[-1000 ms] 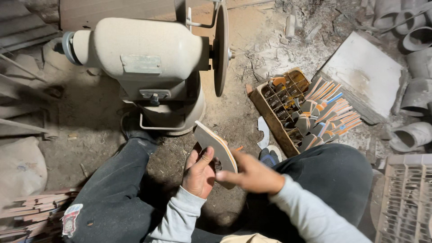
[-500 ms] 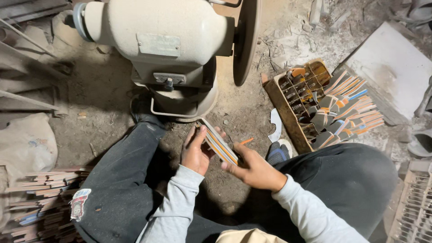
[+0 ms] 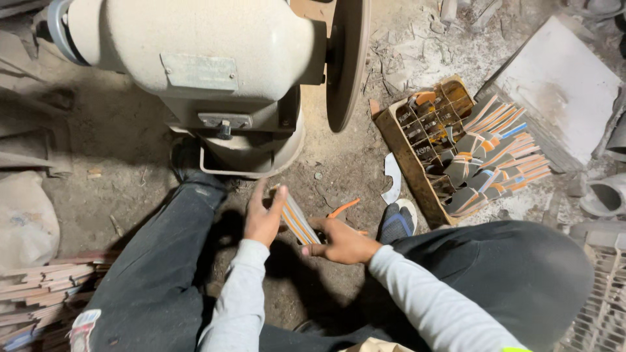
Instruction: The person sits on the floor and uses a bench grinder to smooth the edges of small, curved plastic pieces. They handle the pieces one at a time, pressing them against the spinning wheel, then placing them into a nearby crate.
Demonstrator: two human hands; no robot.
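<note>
Both hands hold one flat layered piece, a curved blank with orange, grey and pale stripes along its edge. My left hand grips its upper end, fingers wrapped around it. My right hand grips the lower end from the right. The piece sits low between my knees, just in front of the base of a cream bench grinder. The grinder's dark disc wheel stands edge-on, above and to the right of the hands.
A wooden crate at the right holds several similar striped blanks. A white curved offcut and an orange sliver lie on the dirt floor. Stacked blanks sit at lower left, a grey slab upper right.
The view has tilted toward the grinder, which now fills more of the frame. My hands have brought the striped piece lower and closer, both still gripping it.
</note>
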